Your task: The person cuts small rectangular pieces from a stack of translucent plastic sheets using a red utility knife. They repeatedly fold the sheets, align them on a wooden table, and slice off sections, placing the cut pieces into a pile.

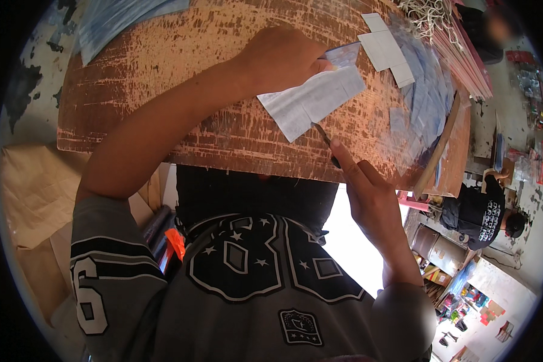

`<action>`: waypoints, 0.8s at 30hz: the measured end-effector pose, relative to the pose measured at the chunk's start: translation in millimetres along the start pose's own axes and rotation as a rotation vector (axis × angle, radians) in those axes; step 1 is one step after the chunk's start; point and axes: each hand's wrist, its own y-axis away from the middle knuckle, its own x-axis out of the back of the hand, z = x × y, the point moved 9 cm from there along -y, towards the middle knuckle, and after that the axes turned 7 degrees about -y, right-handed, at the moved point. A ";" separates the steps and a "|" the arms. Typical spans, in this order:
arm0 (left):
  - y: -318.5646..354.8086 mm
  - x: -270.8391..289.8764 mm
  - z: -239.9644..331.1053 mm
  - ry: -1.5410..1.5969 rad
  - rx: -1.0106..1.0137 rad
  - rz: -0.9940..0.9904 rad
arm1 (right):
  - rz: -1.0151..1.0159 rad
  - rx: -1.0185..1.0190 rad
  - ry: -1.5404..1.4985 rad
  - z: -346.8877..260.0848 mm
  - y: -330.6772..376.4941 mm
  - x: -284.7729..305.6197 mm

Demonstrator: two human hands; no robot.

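My left hand (283, 57) reaches across the worn wooden table (181, 114), closed, with its thumb on the far edge of a whitish-grey rectangular sheet (314, 99). A bluish clear plastic piece (344, 55) shows just beyond that thumb. In my right hand (368, 187), at the table's near edge, is a slim knife (323, 134) with a dark handle, its index finger stretched along it. The blade's tip touches the sheet's near edge, where a short line runs inward. My palm hides most of the handle.
White cut pieces (385, 48) lie beyond the sheet, beside a heap of bluish plastic film (425, 84). A wooden strip (437, 145) lies along the right edge. White strings (431, 18) and pink rods (470, 66) are at the far right. Another person (479, 211) is off to the right.
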 end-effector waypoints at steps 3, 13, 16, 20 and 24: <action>-1.3 -0.5 0.5 0.000 0.026 -0.049 | -0.003 -0.003 -0.007 -0.3 0.1 1.4; 0.1 0.3 -0.4 0.029 -0.020 0.024 | -0.037 -0.108 -0.001 1.7 2.8 1.8; -0.9 3.0 1.7 0.026 0.014 -0.007 | -0.024 -0.103 -0.016 1.2 3.9 2.0; -1.5 3.0 1.5 0.011 0.010 -0.014 | 0.001 -0.096 -0.016 1.0 4.9 1.5; -0.8 2.1 0.9 -0.004 -0.014 0.028 | -0.024 -0.120 0.013 -3.2 4.7 10.6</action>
